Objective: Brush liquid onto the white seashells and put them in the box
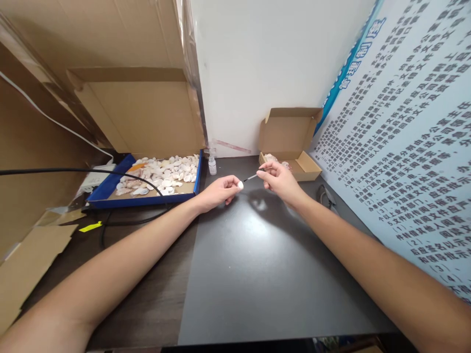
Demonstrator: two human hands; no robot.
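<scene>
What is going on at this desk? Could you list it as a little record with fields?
Left hand: left hand pinches a small white oval shell at its fingertips
Right hand: right hand holds a thin dark stick-like tool, tip pointing toward the shell
Behind the hands: small clear plastic bottle, upright
Left side: shallow blue tray holding many pale shells
Right side: open brown cardboard box
Surface: dark tabletop

One cam, head-worn. Faces fwd + down over dark bench (257, 284) toward white wall (265, 73) corner. Close range: left hand (220, 192), right hand (280, 180) mid-frame at arm's length; forearms enter bottom edge.
</scene>
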